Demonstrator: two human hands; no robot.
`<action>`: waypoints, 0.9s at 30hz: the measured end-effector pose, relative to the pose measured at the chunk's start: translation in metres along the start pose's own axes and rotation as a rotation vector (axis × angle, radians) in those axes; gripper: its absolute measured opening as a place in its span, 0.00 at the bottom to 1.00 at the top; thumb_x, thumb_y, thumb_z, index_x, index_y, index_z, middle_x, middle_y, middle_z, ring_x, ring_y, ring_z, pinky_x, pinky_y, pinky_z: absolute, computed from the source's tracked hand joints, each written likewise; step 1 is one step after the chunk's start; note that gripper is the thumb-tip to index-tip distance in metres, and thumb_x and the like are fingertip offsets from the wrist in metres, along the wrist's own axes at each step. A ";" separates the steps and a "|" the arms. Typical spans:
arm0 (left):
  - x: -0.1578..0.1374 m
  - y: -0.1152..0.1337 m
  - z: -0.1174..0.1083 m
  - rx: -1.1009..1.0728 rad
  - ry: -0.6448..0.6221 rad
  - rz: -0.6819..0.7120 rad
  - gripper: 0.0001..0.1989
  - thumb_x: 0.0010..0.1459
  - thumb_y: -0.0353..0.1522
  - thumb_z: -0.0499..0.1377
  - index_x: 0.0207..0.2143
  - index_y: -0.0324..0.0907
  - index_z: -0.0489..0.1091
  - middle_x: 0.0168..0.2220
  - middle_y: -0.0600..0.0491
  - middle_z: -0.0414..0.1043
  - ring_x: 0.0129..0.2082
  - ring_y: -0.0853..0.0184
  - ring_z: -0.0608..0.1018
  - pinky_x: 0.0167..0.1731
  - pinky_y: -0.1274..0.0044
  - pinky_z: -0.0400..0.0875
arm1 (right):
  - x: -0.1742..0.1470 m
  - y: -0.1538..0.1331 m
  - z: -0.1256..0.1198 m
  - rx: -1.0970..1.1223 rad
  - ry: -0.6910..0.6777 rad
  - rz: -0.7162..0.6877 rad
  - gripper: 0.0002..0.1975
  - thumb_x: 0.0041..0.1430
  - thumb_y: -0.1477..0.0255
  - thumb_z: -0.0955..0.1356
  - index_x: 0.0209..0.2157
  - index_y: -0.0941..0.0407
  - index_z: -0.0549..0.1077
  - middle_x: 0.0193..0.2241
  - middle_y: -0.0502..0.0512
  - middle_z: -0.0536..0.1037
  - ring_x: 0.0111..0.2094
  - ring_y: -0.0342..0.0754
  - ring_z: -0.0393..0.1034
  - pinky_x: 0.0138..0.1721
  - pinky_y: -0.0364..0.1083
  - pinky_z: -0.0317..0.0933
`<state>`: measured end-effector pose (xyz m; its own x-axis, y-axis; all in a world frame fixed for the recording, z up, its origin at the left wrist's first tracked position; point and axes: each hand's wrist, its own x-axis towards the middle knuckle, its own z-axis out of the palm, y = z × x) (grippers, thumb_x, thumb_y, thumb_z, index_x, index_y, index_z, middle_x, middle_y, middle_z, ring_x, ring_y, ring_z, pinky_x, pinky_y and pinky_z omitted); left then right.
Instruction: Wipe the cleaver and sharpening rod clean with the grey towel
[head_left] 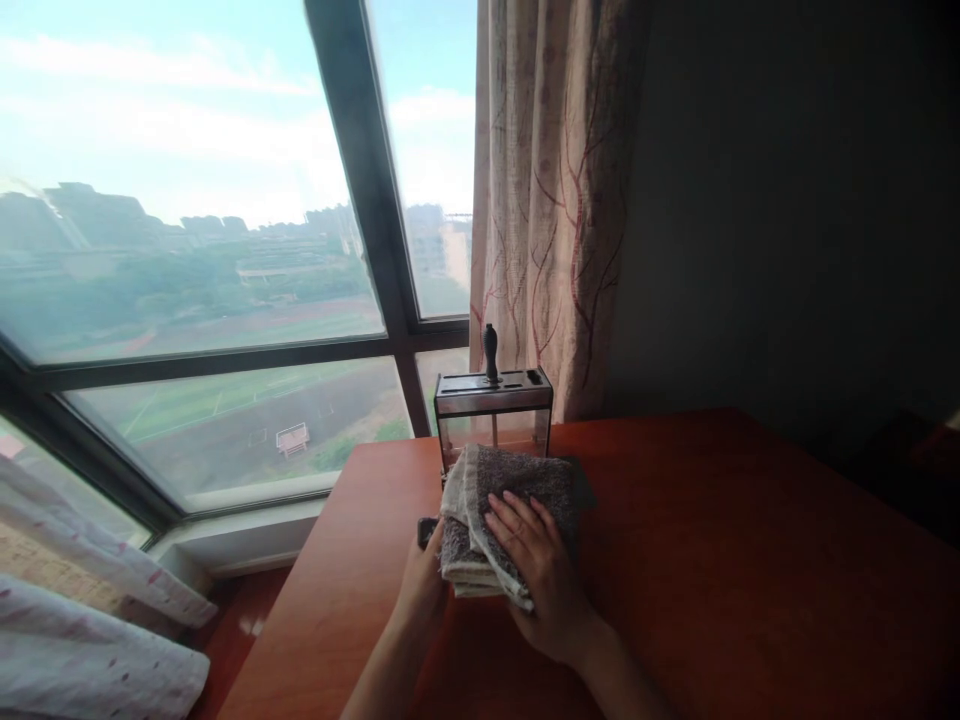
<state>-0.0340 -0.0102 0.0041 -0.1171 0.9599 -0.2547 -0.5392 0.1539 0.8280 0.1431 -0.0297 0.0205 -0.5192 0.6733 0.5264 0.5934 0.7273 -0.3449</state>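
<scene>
Both of my hands are on one folded grey towel (pixel 499 520) at the near middle of the red-brown counter (pixel 750 560). My right hand (pixel 536 560) lies flat on top with fingers spread, pressing the cloth rather than gripping it; my left hand (pixel 427 575) is curled at the towel's left edge around something small and dark I cannot make out. I judge the wiping as under way, not finished: the towel is bunched against the front of the knife block (pixel 493 415) just behind it, where one black handle (pixel 491 352) stands upright in a slot. Beyond hang the patterned curtain (pixel 555 200) and the window (pixel 225 250).
</scene>
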 end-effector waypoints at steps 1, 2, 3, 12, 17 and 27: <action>-0.001 0.001 0.001 0.008 -0.016 0.016 0.27 0.41 0.45 0.68 0.40 0.37 0.74 0.32 0.48 0.79 0.33 0.59 0.79 0.32 0.72 0.71 | 0.000 0.001 -0.001 -0.002 0.006 -0.006 0.38 0.49 0.75 0.62 0.63 0.57 0.52 0.65 0.56 0.54 0.65 0.55 0.43 0.64 0.61 0.38; -0.002 0.002 0.001 0.020 -0.032 0.037 0.26 0.42 0.44 0.68 0.40 0.38 0.74 0.32 0.48 0.79 0.31 0.60 0.79 0.31 0.73 0.71 | -0.001 0.002 -0.002 -0.005 0.012 -0.008 0.38 0.49 0.74 0.62 0.63 0.57 0.52 0.65 0.56 0.55 0.65 0.55 0.44 0.64 0.60 0.39; -0.003 0.004 0.002 0.036 -0.049 0.052 0.24 0.44 0.43 0.68 0.40 0.38 0.74 0.31 0.49 0.79 0.29 0.62 0.78 0.28 0.75 0.70 | -0.001 0.005 -0.003 -0.012 0.024 -0.007 0.37 0.49 0.74 0.62 0.63 0.57 0.53 0.64 0.55 0.56 0.65 0.55 0.45 0.63 0.60 0.40; -0.008 0.020 0.005 0.198 -0.045 0.072 0.24 0.47 0.46 0.63 0.39 0.38 0.76 0.22 0.52 0.74 0.16 0.74 0.69 0.17 0.81 0.54 | -0.009 0.044 -0.005 -0.111 0.370 0.243 0.34 0.48 0.78 0.61 0.60 0.55 0.58 0.59 0.57 0.65 0.62 0.56 0.53 0.61 0.61 0.46; -0.007 0.017 0.005 0.197 -0.046 0.069 0.23 0.47 0.46 0.64 0.40 0.38 0.76 0.19 0.53 0.72 0.16 0.73 0.69 0.18 0.81 0.54 | -0.010 0.037 0.001 -0.085 0.384 0.248 0.34 0.47 0.78 0.60 0.59 0.54 0.60 0.60 0.55 0.64 0.63 0.57 0.51 0.61 0.61 0.43; -0.003 0.001 0.002 0.023 -0.049 0.057 0.22 0.42 0.43 0.68 0.36 0.38 0.74 0.28 0.52 0.76 0.24 0.68 0.74 0.23 0.78 0.65 | -0.005 0.009 0.008 0.025 0.162 -0.011 0.33 0.53 0.70 0.61 0.61 0.54 0.55 0.61 0.56 0.62 0.63 0.57 0.52 0.61 0.60 0.43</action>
<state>-0.0323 -0.0123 0.0070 -0.1062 0.9774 -0.1826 -0.5138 0.1033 0.8517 0.1458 -0.0256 0.0089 -0.4183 0.6367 0.6478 0.5716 0.7388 -0.3571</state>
